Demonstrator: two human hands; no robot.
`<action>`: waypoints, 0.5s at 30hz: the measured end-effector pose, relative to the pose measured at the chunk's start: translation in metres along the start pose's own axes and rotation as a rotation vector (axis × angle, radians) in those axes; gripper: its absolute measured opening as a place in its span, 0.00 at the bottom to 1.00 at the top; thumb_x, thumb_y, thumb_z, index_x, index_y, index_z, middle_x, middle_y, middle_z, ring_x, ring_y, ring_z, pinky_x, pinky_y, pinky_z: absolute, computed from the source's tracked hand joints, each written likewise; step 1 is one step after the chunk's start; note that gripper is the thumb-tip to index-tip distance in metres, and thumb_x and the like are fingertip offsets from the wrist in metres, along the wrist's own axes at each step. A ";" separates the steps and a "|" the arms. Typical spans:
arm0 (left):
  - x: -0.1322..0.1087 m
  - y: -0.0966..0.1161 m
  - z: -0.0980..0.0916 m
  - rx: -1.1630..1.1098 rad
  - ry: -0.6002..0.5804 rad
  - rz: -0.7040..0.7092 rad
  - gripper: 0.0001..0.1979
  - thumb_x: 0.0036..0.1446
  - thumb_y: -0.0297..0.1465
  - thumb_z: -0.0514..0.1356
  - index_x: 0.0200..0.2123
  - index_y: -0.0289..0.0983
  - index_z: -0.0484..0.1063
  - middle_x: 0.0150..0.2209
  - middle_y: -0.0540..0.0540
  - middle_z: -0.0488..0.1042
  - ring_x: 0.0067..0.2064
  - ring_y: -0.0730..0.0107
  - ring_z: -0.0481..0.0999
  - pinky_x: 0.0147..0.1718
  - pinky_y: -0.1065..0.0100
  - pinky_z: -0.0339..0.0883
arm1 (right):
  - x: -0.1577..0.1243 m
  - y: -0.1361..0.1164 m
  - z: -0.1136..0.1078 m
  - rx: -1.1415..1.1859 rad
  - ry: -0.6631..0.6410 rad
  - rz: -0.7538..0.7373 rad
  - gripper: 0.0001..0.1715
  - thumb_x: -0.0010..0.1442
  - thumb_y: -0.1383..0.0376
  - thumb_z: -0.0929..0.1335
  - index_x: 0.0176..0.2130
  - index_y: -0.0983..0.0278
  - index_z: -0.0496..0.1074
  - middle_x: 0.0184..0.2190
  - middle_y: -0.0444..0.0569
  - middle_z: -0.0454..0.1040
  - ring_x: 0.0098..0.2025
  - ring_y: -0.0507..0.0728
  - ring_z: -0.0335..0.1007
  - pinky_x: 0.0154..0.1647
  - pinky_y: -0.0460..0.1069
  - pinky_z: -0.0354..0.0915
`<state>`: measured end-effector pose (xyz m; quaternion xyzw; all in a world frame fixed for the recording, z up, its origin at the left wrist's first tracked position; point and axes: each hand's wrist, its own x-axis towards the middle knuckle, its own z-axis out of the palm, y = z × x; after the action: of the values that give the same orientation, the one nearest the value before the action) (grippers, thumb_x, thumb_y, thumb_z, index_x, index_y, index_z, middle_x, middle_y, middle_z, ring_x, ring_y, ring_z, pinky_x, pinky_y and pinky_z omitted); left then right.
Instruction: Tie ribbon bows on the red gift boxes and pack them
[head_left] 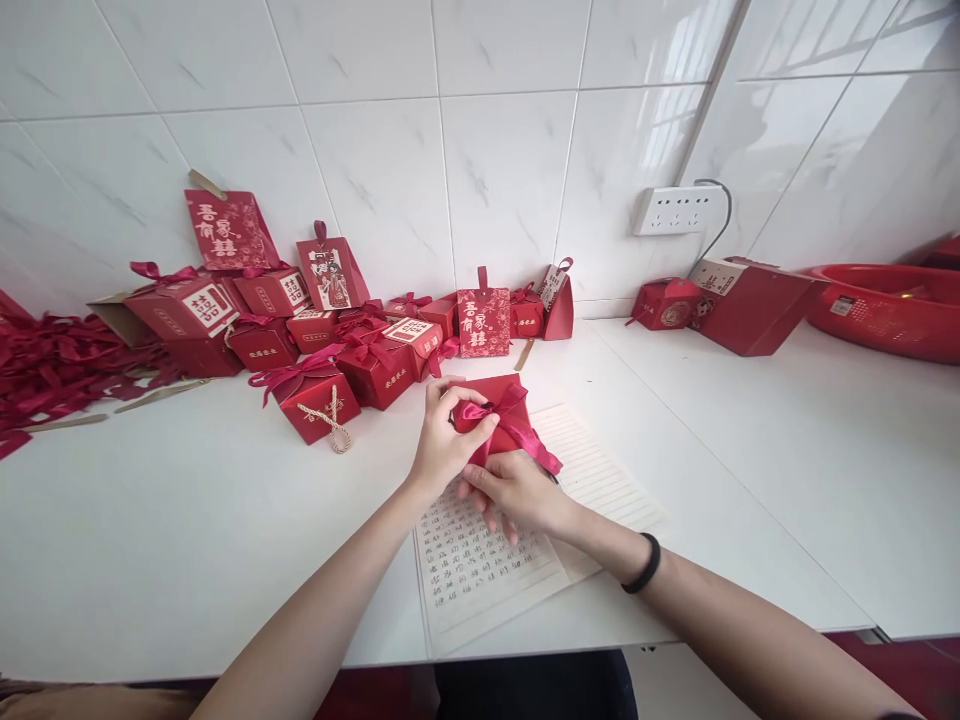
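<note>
A small red box point(510, 388) is between my hands above the lined paper, with a shiny dark-pink ribbon point(529, 440) tied in a bow on its top. My left hand point(450, 435) pinches a loop of the bow between thumb and fingers on the box's left side. Near the front of the box is my right hand point(514, 490), its thumb by the ribbon and its other fingers curled loosely below. Part of the box is hidden by both hands. Handwriting covers the left sheet of paper point(487, 590) beneath them.
Red gift boxes point(382, 370) stand in a group at the back left, beside a heap of red ribbons point(67, 360). At the back right are a larger red box point(757, 310) and a red plastic basket point(885, 335). A power strip point(675, 210) is on the tiled wall.
</note>
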<state>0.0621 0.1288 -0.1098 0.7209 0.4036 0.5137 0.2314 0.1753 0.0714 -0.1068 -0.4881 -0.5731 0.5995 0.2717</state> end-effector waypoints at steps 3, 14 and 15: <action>-0.001 0.000 -0.001 0.001 -0.003 0.019 0.06 0.47 0.29 0.64 0.31 0.39 0.71 0.44 0.46 0.63 0.53 0.61 0.66 0.53 0.61 0.63 | -0.002 -0.001 -0.001 0.005 -0.011 -0.048 0.18 0.66 0.62 0.61 0.28 0.68 0.69 0.18 0.41 0.64 0.14 0.46 0.60 0.08 0.39 0.59; -0.001 0.000 0.000 0.004 0.002 0.052 0.06 0.48 0.28 0.64 0.31 0.40 0.71 0.44 0.46 0.63 0.53 0.62 0.66 0.53 0.60 0.62 | -0.005 0.006 -0.006 -0.081 -0.302 -0.068 0.30 0.53 0.42 0.66 0.30 0.67 0.70 0.21 0.43 0.67 0.14 0.46 0.59 0.08 0.40 0.52; -0.001 -0.001 0.000 -0.001 -0.001 0.046 0.06 0.48 0.29 0.64 0.31 0.40 0.71 0.44 0.46 0.63 0.53 0.62 0.66 0.53 0.60 0.61 | -0.008 0.002 -0.011 -0.128 -0.336 -0.054 0.31 0.52 0.41 0.66 0.29 0.68 0.69 0.20 0.43 0.67 0.13 0.46 0.58 0.07 0.41 0.51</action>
<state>0.0616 0.1283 -0.1110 0.7302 0.3866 0.5186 0.2200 0.1888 0.0682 -0.1046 -0.3819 -0.6604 0.6273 0.1567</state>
